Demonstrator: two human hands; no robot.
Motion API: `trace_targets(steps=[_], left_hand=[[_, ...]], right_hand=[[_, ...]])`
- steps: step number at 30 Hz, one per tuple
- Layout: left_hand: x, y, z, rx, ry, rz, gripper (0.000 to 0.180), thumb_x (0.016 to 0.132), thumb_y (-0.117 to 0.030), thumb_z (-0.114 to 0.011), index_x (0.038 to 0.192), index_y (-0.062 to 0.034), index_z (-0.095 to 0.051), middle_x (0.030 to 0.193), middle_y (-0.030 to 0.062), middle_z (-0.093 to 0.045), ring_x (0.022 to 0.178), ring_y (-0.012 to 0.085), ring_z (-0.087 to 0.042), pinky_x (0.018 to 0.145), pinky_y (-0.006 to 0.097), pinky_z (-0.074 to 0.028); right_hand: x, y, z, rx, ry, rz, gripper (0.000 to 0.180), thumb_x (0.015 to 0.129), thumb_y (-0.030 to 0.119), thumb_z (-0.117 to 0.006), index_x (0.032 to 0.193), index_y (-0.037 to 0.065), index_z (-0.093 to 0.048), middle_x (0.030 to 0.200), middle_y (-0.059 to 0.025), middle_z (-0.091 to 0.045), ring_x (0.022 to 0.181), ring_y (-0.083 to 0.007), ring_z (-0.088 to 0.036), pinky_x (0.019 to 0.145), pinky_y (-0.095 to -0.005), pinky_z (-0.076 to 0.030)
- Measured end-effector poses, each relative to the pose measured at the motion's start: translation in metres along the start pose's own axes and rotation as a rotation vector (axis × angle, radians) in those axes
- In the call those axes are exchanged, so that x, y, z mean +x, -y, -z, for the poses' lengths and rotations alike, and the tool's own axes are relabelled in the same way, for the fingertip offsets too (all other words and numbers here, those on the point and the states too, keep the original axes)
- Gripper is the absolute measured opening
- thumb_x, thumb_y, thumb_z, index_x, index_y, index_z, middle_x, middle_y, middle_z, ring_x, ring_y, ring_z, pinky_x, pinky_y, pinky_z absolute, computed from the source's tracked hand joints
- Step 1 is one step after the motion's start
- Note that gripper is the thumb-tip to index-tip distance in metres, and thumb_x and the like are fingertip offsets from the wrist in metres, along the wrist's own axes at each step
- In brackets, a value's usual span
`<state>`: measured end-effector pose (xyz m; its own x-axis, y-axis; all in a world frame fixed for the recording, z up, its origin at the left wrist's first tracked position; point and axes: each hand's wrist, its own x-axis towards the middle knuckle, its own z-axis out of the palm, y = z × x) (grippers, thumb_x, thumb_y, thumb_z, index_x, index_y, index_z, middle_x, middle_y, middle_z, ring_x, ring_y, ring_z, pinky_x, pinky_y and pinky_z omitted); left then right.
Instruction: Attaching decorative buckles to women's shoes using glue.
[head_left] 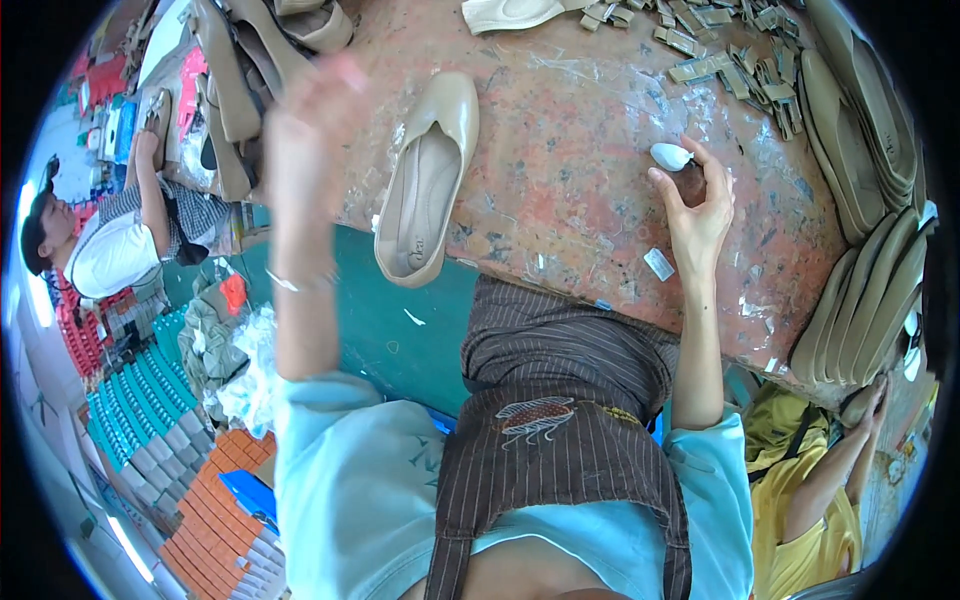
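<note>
A beige flat shoe (456, 105) lies on the worn reddish table (560, 200), its toe away from me and its heel at the near edge. My left hand (312, 115) is raised to the left of this shoe, close to other shoes. Motion smears its fingers, and whether it holds anything cannot be made out. On the right side of the table, my right hand (704, 205) is curled, with thumb and forefinger at a small white egg-shaped piece (671, 156). A little below this hand lies a small clear plastic scrap (659, 264).
Beige shoes stand in rows at the right edge (865, 300) and at the far left (225, 80). Several beige bow trims (735, 70) are heaped at the back right. Another beige shoe part (515, 12) lies at the far edge. Co-workers sit at left (120, 250) and lower right (815, 500).
</note>
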<state>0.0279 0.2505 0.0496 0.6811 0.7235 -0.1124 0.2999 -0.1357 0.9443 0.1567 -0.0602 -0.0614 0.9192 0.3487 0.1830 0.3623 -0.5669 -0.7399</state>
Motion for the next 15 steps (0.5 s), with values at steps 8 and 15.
trace_targets(steps=[8,15], left_hand=[[-0.039,0.072,-0.039,-0.914,0.063,0.59,0.031,0.085,0.005,-0.052,0.115,0.0105,-0.048,0.111,0.0179,-0.057,0.109,0.024,-0.055,0.094,0.032,-0.047],[-0.027,0.087,-0.072,-1.34,0.186,0.532,0.014,0.08,0.014,-0.051,0.089,0.0032,-0.051,0.09,0.0096,-0.055,0.086,0.0178,-0.056,0.081,0.027,-0.047]], right_hand=[[0.001,-0.003,-0.005,0.04,-0.022,0.008,0.026,0.077,0.017,-0.074,0.1,0.006,-0.067,0.094,-0.0057,-0.066,0.092,-0.0177,-0.057,0.083,-0.0331,-0.042],[-0.035,0.021,0.027,0.578,0.017,-0.229,0.018,0.08,0.006,-0.071,0.097,0.002,-0.068,0.087,-0.0016,-0.067,0.077,-0.0074,-0.061,0.069,-0.0217,-0.048]])
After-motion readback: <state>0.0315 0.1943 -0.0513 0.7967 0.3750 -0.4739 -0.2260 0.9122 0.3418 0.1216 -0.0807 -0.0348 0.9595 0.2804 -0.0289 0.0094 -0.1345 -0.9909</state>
